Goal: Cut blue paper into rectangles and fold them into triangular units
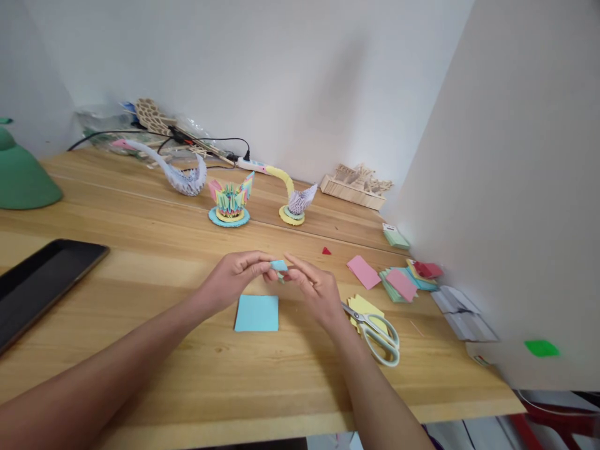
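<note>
Just above the middle of the counter (140, 250), a small blue paper (279, 265) is held up in the air between two hands. The left hand (234, 275) pinches its left end, and its grip is closed on the paper with thumb and fingers. The right hand (315, 289) pinches the other end, and its grip is closed on the paper too. The paper looks folded, but the fingers hide part of it.

Right below the hands, a blue square sheet (257, 313) lies flat on the wood. Just to the right, scissors (379, 334) with pale green handles lie on some yellow sheets (360, 306). A bit farther away there is a pink sheet (363, 272), and beside it a pile of coloured sheets (403, 284). A tiny red scrap (326, 251) lies alone near the pink sheet. A green pack (396, 237) sits by the right wall; it has a small label, too small to read.

Farther back stand three paper models: a bright paper bowl (229, 203), a swan with a yellow neck (295, 203) and a white swan (180, 175). A wooden model (356, 184) sits in the back corner.

On the far left there is a flat black slab (37, 281) and a green dome (19, 175).
</note>
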The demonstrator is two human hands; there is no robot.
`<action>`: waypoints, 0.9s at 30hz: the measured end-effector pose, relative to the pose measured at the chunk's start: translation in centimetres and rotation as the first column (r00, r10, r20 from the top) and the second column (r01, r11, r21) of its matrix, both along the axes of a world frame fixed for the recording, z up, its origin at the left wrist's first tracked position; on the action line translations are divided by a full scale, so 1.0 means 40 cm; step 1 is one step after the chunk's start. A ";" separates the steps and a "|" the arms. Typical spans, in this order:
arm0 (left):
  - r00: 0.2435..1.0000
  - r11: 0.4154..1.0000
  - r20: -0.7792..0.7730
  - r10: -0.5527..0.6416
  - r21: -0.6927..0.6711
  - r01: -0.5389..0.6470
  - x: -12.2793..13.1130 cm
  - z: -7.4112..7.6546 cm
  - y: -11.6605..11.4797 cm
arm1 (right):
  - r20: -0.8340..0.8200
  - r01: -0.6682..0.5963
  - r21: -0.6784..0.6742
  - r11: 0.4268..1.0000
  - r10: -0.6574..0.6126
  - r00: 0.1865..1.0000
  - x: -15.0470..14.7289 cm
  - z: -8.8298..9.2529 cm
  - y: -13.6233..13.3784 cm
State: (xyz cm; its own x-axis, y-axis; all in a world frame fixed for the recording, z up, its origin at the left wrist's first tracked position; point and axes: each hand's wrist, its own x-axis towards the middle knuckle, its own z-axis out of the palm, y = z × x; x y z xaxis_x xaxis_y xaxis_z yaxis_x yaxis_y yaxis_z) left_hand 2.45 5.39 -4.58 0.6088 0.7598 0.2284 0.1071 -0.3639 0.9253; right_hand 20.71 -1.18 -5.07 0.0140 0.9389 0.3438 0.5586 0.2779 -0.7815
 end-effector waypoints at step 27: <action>1.000 0.998 0.025 0.003 -0.066 -0.001 0.000 -0.008 -0.001 | -0.289 0.048 -0.090 0.995 -0.073 0.955 -0.027 -0.014 0.009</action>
State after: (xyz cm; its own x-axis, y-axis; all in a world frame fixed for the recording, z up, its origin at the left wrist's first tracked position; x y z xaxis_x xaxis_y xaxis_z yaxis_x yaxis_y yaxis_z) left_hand 2.46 5.34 -4.90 0.6018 0.7751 0.1927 0.0844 -0.3017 0.9497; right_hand 19.61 -0.81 -5.63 0.1599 0.9578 0.2387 0.3167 0.1793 -0.9314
